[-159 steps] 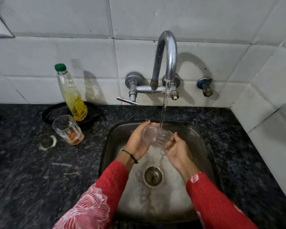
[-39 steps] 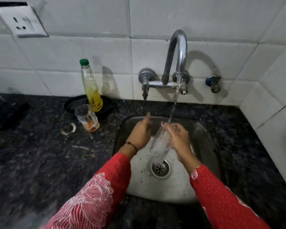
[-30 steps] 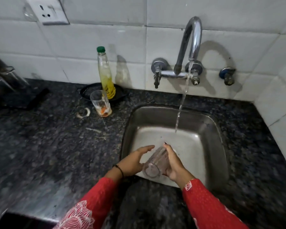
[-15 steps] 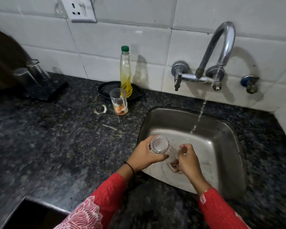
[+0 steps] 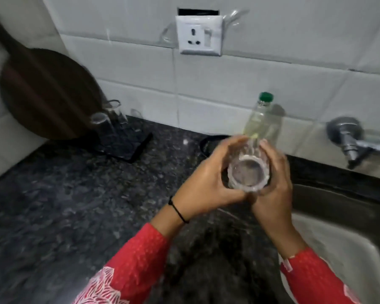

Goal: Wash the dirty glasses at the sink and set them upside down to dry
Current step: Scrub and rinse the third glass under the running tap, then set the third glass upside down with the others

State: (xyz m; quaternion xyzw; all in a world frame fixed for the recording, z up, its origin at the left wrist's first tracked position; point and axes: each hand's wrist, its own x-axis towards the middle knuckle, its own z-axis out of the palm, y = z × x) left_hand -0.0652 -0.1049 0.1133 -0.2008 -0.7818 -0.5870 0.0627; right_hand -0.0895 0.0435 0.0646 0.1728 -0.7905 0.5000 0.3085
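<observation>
A clear ribbed glass (image 5: 247,172) is held between both hands above the dark counter, just left of the sink (image 5: 347,218), its base turned toward me. My left hand (image 5: 206,185) wraps its left side and my right hand (image 5: 274,183) its right side. Two clear glasses (image 5: 110,119) stand upside down on a black mat (image 5: 130,145) at the back left. The dirty glass with orange residue is hidden behind my hands.
A green-capped bottle of yellow liquid (image 5: 260,121) stands right behind the held glass, on a black dish (image 5: 208,142). A dark round board (image 5: 44,91) leans on the left wall. The tap valve (image 5: 349,137) is at the right, a wall socket (image 5: 199,37) above.
The glass has been lifted out of the sink and carried left over the counter, now gripped by both hands with its base up. My view has swung left, away from the running tap.
</observation>
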